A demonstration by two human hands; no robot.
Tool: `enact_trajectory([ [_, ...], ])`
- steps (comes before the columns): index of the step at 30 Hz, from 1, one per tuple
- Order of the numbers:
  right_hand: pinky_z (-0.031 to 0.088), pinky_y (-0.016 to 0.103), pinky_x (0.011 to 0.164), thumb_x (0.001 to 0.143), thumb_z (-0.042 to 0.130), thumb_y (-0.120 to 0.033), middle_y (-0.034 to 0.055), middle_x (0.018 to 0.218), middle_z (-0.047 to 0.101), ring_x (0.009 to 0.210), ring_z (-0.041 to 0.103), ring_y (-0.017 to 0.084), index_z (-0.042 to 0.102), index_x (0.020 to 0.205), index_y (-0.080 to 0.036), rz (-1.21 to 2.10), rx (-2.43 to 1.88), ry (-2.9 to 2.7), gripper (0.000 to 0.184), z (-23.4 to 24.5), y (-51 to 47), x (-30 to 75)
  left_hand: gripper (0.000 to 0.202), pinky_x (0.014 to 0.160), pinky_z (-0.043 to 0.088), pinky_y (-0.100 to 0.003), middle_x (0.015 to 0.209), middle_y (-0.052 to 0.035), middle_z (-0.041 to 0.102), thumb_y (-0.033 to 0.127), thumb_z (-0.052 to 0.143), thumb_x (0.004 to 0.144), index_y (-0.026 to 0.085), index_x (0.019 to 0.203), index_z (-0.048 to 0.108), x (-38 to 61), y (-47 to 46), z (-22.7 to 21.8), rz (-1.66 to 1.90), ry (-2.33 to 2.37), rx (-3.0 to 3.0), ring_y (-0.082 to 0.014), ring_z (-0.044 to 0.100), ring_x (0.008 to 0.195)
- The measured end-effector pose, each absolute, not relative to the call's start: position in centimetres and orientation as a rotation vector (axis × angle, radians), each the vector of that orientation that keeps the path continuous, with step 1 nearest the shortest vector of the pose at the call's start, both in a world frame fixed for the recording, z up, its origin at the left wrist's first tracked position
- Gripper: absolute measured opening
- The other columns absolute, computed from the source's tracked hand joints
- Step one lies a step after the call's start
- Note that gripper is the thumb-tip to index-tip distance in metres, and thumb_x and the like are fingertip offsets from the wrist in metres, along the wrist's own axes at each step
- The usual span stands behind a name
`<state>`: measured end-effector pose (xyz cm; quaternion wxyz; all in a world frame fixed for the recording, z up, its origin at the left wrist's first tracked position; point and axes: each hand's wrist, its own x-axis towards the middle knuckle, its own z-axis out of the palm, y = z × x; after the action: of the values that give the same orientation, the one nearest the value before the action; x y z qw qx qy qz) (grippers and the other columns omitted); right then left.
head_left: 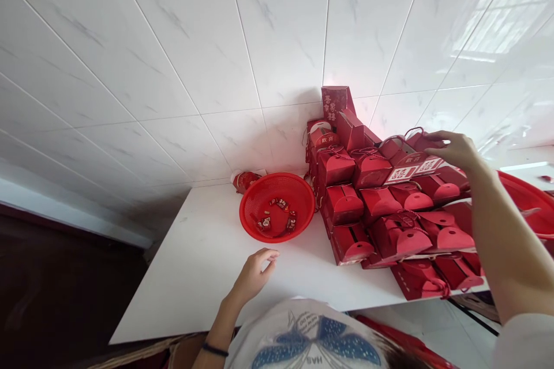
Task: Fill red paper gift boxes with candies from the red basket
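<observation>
My right hand reaches over the top row of a stack, with its fingers and thumb closed on the edge of a red gift box that has a cord handle. Several more red boxes are piled beneath and in front of it, some with gold lettering. My left hand hovers over the white table, its fingers loosely curved, thumb apart and nothing between them. Just beyond it sits a round red plastic basket, holding several small wrapped candies.
Behind the basket, a red packet lies against the tiled wall. Another red basket stands at the right, partly behind my forearm. The white table ends at the left and along the front, near my body.
</observation>
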<state>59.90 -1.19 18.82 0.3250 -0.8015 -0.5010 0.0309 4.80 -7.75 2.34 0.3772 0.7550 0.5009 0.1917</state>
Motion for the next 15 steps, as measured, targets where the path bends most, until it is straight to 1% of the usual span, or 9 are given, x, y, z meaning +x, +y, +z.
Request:
enact_trajectory([
  [4, 0.048, 0.038, 0.095, 0.068, 0.065, -0.015, 0.0112, 0.109, 0.074, 0.102, 0.067, 0.026, 0.072, 0.107, -0.015, 0.239, -2.116, -1.222, 0.040, 19.9, -1.8, 60.0, 0.027, 0.085, 0.058, -0.031, 0.103, -0.0075, 0.077, 0.026, 0.049, 0.086, 0.021, 0.098, 0.073, 4.4, -7.7, 2.0, 0.510, 1.293, 1.944, -0.0202, 0.073, 0.093],
  [5, 0.048, 0.038, 0.095, 0.069, 0.065, -0.014, 0.0115, 0.107, 0.074, 0.103, 0.067, 0.026, 0.072, 0.108, -0.014, 0.260, -2.126, -1.202, 0.040, 20.0, -1.9, 60.0, 0.027, 0.084, 0.058, -0.031, 0.103, -0.0076, 0.077, 0.026, 0.049, 0.086, 0.021, 0.097, 0.073, 4.3, -7.7, 1.9, 0.512, 1.296, 1.942, -0.0202, 0.073, 0.092],
  [8, 0.047, 0.037, 0.097, 0.071, 0.066, -0.012, 0.0128, 0.108, 0.074, 0.105, 0.067, 0.025, 0.072, 0.107, -0.014, 0.284, -2.129, -1.168, 0.037, 20.2, -2.1, 59.8, 0.029, 0.072, 0.058, -0.027, 0.105, -0.0089, 0.077, 0.028, 0.049, 0.086, 0.020, 0.099, 0.073, 4.2, -7.7, 1.6, 0.489, 1.305, 1.920, -0.0211, 0.073, 0.094],
  [10, 0.047, 0.036, 0.098, 0.072, 0.069, -0.016, 0.0138, 0.112, 0.072, 0.105, 0.066, 0.025, 0.072, 0.105, -0.014, 0.246, -2.099, -1.154, 0.033, 20.3, -2.2, 59.1, 0.030, 0.064, 0.057, -0.026, 0.107, -0.0100, 0.076, 0.029, 0.048, 0.085, 0.020, 0.100, 0.073, 4.2, -7.7, 1.5, 0.472, 1.310, 1.908, -0.0218, 0.073, 0.095],
  [12, 0.046, 0.037, 0.099, 0.075, 0.072, -0.024, 0.0166, 0.116, 0.070, 0.107, 0.065, 0.026, 0.072, 0.104, -0.013, 0.131, -2.089, -1.104, 0.031, 20.4, -2.2, 58.3, 0.030, 0.063, 0.056, -0.026, 0.107, -0.0102, 0.076, 0.029, 0.048, 0.085, 0.020, 0.100, 0.073, 4.2, -7.8, 1.5, 0.469, 1.309, 1.906, -0.0220, 0.073, 0.095],
  [13, 0.046, 0.037, 0.100, 0.078, 0.071, -0.030, 0.0187, 0.118, 0.069, 0.109, 0.063, 0.027, 0.071, 0.107, -0.011, 0.054, -2.098, -1.068, 0.034, 20.4, -2.2, 58.0, 0.030, 0.065, 0.057, -0.026, 0.107, -0.0101, 0.076, 0.029, 0.048, 0.085, 0.020, 0.099, 0.073, 4.3, -7.8, 1.5, 0.472, 1.308, 1.908, -0.0219, 0.073, 0.095],
  [15, 0.044, 0.040, 0.103, 0.081, 0.069, -0.041, 0.0232, 0.125, 0.063, 0.114, 0.059, 0.029, 0.067, 0.118, -0.008, -0.066, -2.140, -1.011, 0.050, 20.3, -2.1, 57.8, 0.029, 0.068, 0.057, -0.026, 0.107, -0.0095, 0.076, 0.029, 0.049, 0.086, 0.021, 0.099, 0.073, 4.3, -7.9, 1.6, 0.475, 1.307, 1.910, -0.0217, 0.073, 0.096],
])
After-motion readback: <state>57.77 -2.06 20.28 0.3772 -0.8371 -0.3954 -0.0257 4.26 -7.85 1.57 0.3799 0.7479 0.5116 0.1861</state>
